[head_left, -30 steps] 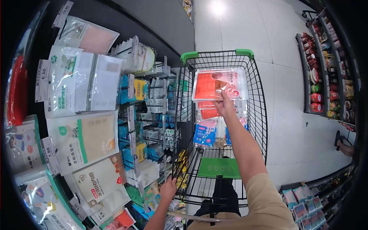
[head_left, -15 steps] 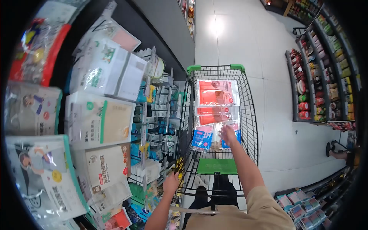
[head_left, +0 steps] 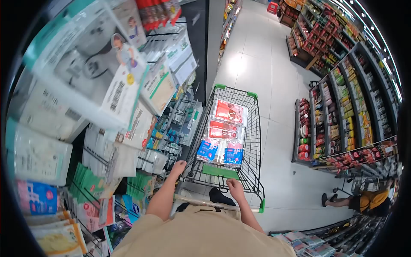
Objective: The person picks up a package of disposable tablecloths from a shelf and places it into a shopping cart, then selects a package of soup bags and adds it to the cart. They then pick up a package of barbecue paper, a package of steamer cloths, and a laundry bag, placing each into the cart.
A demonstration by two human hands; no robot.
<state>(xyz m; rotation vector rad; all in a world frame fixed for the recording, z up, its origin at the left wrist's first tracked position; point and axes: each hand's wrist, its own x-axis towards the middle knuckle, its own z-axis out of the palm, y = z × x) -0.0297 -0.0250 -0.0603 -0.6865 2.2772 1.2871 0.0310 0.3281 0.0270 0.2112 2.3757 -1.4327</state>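
Center frame, I've got the cart (head_left: 252, 94): red packs (head_left: 230, 112) toward its far end, blue packs (head_left: 233, 156) nearer, green flap (head_left: 220, 172) nearest me. My left hand (head_left: 179, 166) is just beside the cart's left side, fingers curled; can't tell if they're pinching anything. My right hand (head_left: 233, 184) is near the flap, fingers bent, grip unclear. Person (head_left: 373, 200) at lower right.

Wire cart (head_left: 255, 145) on pale tiled floor (head_left: 278, 141). Inside: red packs (head_left: 229, 112) toward front, blue-and-pink packs (head_left: 233, 155) nearer handle.
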